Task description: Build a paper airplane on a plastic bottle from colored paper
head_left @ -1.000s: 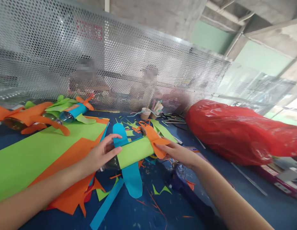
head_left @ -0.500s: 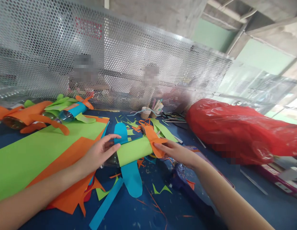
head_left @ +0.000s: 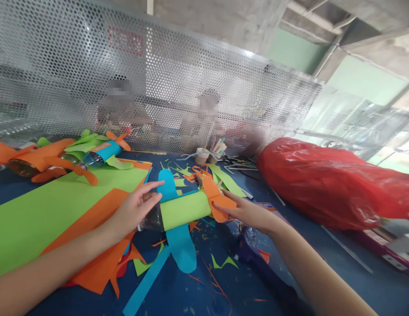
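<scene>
Left hand [head_left: 133, 211] loosely spread by the blue wing-shaped strip [head_left: 168, 186], right hand [head_left: 248, 213] pinching the orange fin-shaped piece [head_left: 223, 202], green-wrapped plastic bottle [head_left: 186, 210] between them. Honestly, I'd brace the bottle left-handed and pinch lightly so nothing creases.

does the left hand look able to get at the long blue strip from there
Probably yes: the long blue strip lies largely uncovered on the near side. The left hand would likely have to go around the bottle's bare end, past a few paper scraps.
</scene>
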`<state>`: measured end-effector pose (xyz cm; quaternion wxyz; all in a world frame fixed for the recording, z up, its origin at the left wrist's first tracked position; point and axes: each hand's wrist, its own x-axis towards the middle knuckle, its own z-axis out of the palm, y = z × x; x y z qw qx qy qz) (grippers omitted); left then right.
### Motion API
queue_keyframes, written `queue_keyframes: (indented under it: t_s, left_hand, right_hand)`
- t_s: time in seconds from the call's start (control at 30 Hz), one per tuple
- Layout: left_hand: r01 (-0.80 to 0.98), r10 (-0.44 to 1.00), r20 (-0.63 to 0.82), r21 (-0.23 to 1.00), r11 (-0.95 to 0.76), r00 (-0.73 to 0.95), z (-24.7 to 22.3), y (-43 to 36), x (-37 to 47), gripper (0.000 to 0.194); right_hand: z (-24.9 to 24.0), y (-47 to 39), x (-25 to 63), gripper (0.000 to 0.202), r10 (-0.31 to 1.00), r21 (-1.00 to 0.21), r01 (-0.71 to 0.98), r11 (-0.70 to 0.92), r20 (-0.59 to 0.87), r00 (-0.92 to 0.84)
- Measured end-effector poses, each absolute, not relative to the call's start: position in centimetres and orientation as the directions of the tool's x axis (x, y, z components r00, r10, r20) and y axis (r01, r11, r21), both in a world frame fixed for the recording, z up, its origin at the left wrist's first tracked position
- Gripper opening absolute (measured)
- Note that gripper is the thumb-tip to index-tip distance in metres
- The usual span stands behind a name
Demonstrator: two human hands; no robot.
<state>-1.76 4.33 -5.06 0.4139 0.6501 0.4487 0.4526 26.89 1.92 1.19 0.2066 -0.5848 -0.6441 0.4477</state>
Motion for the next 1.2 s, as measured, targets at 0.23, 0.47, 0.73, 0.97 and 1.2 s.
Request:
queue_keyframes:
  t_s: [0.23,0.47,0.73,0.97,1.2]
  left_hand:
    - [0.396,0.912,0.365,0.821,-0.410,0.189,-6.2,4.6,-2.2,0.034]
    - [0.516,0.855,0.418,0.682,-0.518,0.306,-6.6,4.7,-2.1,0.040]
    - [0.535,0.838,0.432,0.645,-0.545,0.334,-6.5,4.5,-2.0,0.042]
    - [0.502,0.840,0.387,0.676,-0.539,0.380,-5.9,4.2,-1.9,0.039]
    - [0.456,0.851,0.379,0.724,-0.518,0.364,-6.3,4.3,-2.1,0.038]
  right_hand:
    - [0.8,2.0,26.8,0.061,0.953,-0.795,0.598,-0.104,-0.251,-0.168]
    - [0.6,2.5,26.8,0.051,0.965,-0.747,0.655,-0.117,-0.241,-0.103]
    - [0.7,2.5,26.9,0.046,0.991,-0.619,0.785,-0.018,-0.114,-0.068]
    - [1.5,3.0,27.7,0.039,0.999,-0.469,0.883,0.027,-0.021,-0.042]
    - [3.6,-2.9,30.1,0.024,0.993,-0.165,0.984,0.071,-0.077,-0.085]
